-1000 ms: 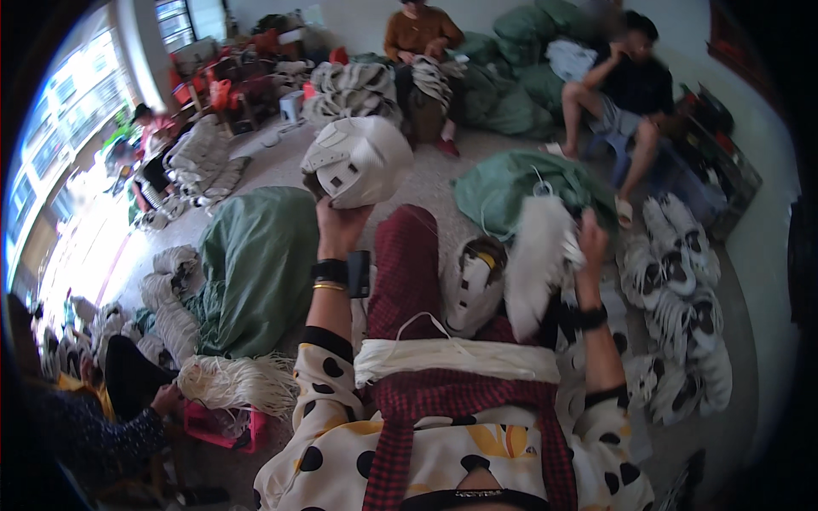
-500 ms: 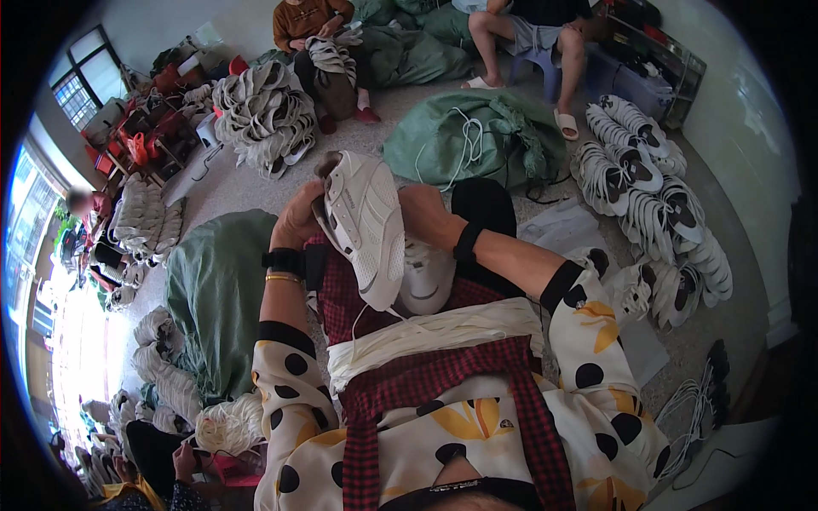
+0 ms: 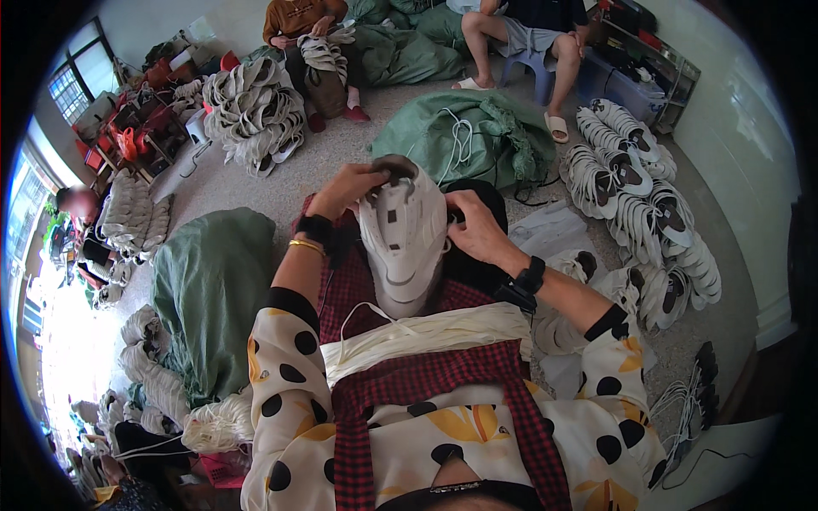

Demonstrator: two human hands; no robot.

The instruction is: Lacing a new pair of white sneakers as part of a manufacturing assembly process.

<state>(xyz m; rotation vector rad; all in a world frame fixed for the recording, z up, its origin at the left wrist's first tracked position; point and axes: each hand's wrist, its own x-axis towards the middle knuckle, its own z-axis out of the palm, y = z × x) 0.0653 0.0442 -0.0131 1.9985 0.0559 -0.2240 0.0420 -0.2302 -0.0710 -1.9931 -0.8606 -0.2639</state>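
Observation:
A white sneaker upper with a grey collar lining hangs toe-down over my lap, its tongue area facing me. My left hand grips it at the collar, fingers hooked over the edge. Beside its right edge my right hand is closed in a pinch; whatever lies between its fingertips is too small to make out. Under the toe another pale rounded toe shows in part. A flat bundle of cream shoelaces lies across my red-and-black checked apron, with one loose lace end curling up from it.
A green sack sits ahead, another green sack to my left. Rows of stacked shoe uppers stand at right, a big pile far left. Two seated people are ahead, others at left. Black-tipped cords lie at lower right.
The upper has turned from a side view to face me. My left hand has shifted to its collar; my right hand has come out from behind it to its right edge.

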